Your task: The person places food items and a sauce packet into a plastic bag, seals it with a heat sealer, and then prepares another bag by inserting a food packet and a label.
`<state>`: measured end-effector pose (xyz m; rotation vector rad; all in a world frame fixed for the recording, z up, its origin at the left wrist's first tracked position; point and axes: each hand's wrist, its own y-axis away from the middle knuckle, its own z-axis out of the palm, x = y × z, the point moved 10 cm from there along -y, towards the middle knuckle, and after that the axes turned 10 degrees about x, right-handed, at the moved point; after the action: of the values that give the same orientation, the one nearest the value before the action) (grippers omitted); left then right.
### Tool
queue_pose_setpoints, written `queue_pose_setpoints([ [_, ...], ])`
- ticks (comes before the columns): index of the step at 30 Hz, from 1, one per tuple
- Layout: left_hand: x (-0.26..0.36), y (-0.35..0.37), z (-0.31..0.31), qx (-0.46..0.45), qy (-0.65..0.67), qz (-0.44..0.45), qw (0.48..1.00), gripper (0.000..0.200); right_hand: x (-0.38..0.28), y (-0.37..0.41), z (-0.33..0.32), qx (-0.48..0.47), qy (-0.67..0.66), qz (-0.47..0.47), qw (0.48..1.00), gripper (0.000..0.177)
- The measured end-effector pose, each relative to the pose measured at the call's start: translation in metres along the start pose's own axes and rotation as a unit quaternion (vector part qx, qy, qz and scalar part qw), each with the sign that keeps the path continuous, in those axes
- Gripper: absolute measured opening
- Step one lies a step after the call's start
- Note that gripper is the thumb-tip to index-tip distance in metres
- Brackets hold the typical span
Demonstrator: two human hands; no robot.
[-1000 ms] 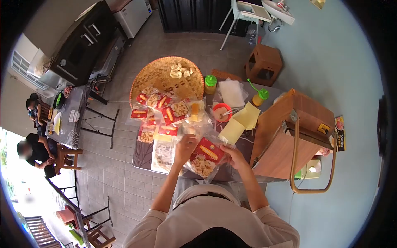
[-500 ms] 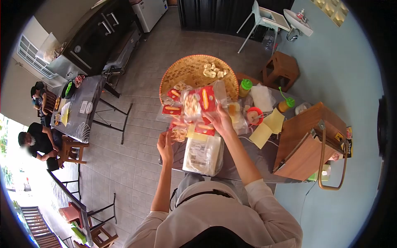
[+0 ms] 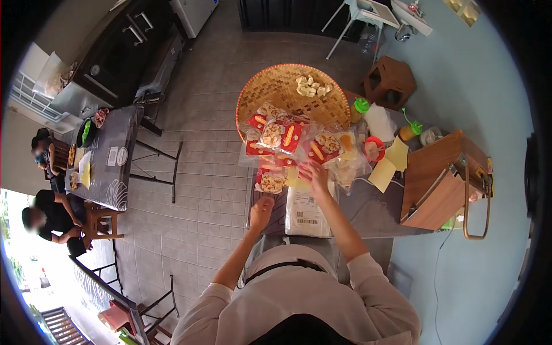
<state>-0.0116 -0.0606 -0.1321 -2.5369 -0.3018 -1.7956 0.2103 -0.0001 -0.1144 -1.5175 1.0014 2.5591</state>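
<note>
- Left hand (image 3: 261, 207) hovers at the tabletop's left edge; I cannot tell whether its fingers are clenched.
- Snack packets (image 3: 286, 138), clear plastic with red labels and pale crisps inside, lie heaped at the far edge, overlapping the woven tray (image 3: 270, 92).
- Right hand (image 3: 314, 172), fingers spread and released, touches the nearest packets.

No wording can be read. The white flat plastic parcel (image 3: 306, 195) on the grey worktop (image 3: 368, 213) carries a shipping label (image 3: 307, 218) with what seems to be a barcode, its print too small. The red-and-clear snack packets (image 3: 287, 138) show only blurred printing.
</note>
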Motion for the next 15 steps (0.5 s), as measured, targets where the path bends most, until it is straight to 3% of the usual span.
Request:
queue_pose_setpoints([
  [2, 0.016, 0.008, 0.021, -0.06, -0.048, 0.093, 0.993, 0.021, -0.02, 0.031, -0.021, 0.007, 0.058, -0.073, 0.996, 0.026],
  [4, 0.013, 0.014, 0.038, -0.08, -0.073, 0.081, 0.991, 0.029, -0.013, 0.052, -0.069, 0.088, 0.105, -0.074, 0.988, 0.019],
  [6, 0.007, 0.022, 0.055, -0.112, -0.128, 0.057, 0.984, 0.052, -0.013, 0.07, -0.122, 0.177, 0.259, -0.204, 0.927, 0.019],
  [7, 0.002, 0.026, 0.064, -0.136, -0.131, 0.063, 0.98, 0.063, 0.006, 0.073, -0.149, 0.183, 0.259, -0.204, 0.926, 0.019],
  [9, -0.004, 0.029, 0.073, -0.141, -0.125, 0.09, 0.978, 0.063, 0.01, 0.097, -0.188, 0.288, 0.418, -0.34, 0.791, 0.019],
  [10, 0.0, 0.03, 0.075, -0.14, -0.12, 0.114, 0.976, 0.062, 0.014, 0.105, -0.195, 0.297, 0.418, -0.339, 0.789, 0.019],
  [12, -0.003, 0.029, 0.077, -0.169, -0.116, 0.102, 0.973, 0.062, 0.045, 0.1, -0.207, 0.242, 0.322, -0.221, 0.888, 0.018],
  [15, -0.001, 0.027, 0.079, -0.203, -0.131, 0.071, 0.968, 0.061, 0.056, 0.095, -0.21, 0.248, 0.331, -0.175, 0.893, 0.017],
])
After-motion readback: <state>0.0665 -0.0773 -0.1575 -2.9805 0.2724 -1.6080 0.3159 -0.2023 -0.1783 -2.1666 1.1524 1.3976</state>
